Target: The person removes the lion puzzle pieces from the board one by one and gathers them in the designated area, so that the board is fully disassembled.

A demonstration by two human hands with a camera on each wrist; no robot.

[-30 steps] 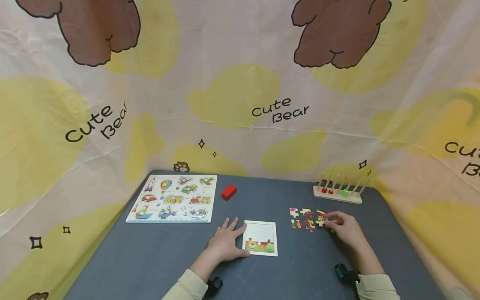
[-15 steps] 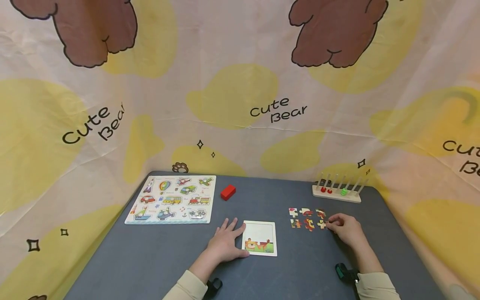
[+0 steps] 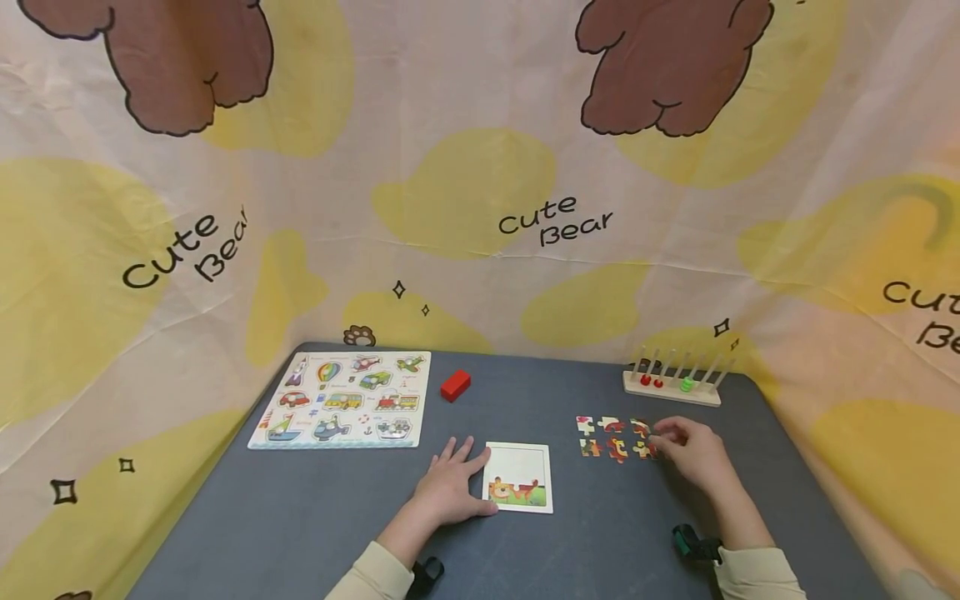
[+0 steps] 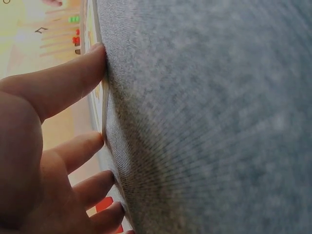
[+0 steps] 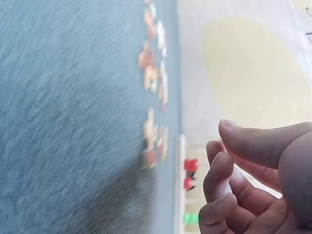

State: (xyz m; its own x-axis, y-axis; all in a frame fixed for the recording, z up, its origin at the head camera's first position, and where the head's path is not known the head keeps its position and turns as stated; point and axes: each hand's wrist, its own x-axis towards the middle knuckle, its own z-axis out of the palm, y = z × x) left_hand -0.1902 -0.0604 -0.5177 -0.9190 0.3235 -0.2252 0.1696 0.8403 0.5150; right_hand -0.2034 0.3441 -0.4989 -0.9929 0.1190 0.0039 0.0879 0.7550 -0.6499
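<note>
My left hand (image 3: 450,492) lies with fingers spread at the left edge of a small white puzzle tray (image 3: 517,460); in the left wrist view the thumb (image 4: 90,66) and a fingertip touch its rim. A partly assembled tiger picture (image 3: 517,492) fills the tray's lower part. To the right, several loose jigsaw pieces (image 3: 617,450) lie in two rows. My right hand (image 3: 696,454) is just beside the right-hand pieces, fingertips overlapping the edge of the lower one (image 3: 643,450). In the right wrist view its fingers (image 5: 219,170) are loosely curled, with nothing between them and the thumb.
A vehicle picture board (image 3: 341,400) lies at the back left of the grey table (image 3: 315,517). Beside it is a red block (image 3: 456,385). A wooden peg stand (image 3: 671,390) with red and green beads stands at the back right, before a printed cloth (image 3: 465,183).
My right hand has come off the right-hand jigsaw pieces and lifted slightly. The lower right piece has shifted a little away from the one above it. The left hand stays put.
</note>
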